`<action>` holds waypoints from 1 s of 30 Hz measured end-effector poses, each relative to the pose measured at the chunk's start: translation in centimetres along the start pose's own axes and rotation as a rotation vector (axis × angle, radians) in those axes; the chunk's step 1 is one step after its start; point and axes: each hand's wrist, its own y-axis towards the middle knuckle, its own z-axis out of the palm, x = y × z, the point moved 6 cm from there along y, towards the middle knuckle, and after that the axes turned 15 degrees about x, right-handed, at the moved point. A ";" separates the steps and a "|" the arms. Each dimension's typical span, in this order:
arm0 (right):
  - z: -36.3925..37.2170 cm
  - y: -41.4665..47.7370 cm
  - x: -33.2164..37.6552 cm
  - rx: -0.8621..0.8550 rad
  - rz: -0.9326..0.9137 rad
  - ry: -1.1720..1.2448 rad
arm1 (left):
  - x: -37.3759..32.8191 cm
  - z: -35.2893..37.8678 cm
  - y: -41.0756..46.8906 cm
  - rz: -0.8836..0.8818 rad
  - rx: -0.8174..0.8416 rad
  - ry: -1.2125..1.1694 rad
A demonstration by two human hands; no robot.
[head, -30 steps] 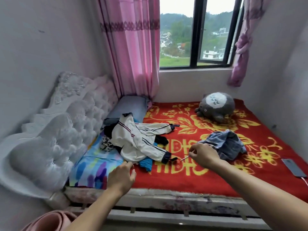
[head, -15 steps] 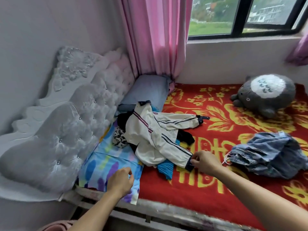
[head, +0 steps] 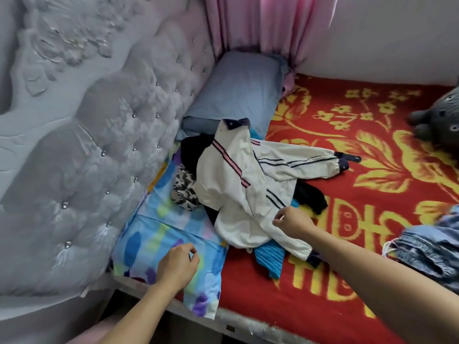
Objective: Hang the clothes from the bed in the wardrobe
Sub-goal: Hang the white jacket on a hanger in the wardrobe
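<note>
- Leaning over the bed [head: 248,327], a person reaches both bare arms in from the bottom of the frame.
- The white jacket [head: 238,184] lies crumpled at centre frame, one striped sleeve stretched to the right across the red blanket [head: 360,281].
- Under it show a black garment [head: 310,197], a blue pleated garment [head: 269,258] and a spotted cloth [head: 185,192].
- The right hand [head: 293,220] sits on the jacket's lower sleeve with its fingers curled. It is blurred, so I cannot tell whether it pinches the cloth.
- The left hand [head: 177,265] hovers at lower centre-left over the bright patterned sheet [head: 154,234], fingers loosely curled and holding nothing.
- A denim garment [head: 427,247] is heaped at the right edge, well apart from the jacket.
- A blue pillow [head: 238,90] lies above the pile, beneath a pink curtain [head: 260,23].
- The tufted grey headboard [head: 87,145] fills the left side.
- A grey plush toy [head: 439,120] peeks in at the upper right.
</note>
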 end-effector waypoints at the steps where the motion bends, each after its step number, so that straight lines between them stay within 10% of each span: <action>1: 0.0 1.7 0.8 0.001 0.007 0.021 | 0.5 0.1 1.5 0.000 0.017 -0.011; 15: 1.9 23.1 10.9 -0.213 0.178 0.516 | 8.5 -0.3 14.3 0.048 0.079 -0.147; 30: 7.3 3.0 -8.0 -0.242 0.275 0.283 | -6.4 -2.3 20.0 0.285 0.102 0.043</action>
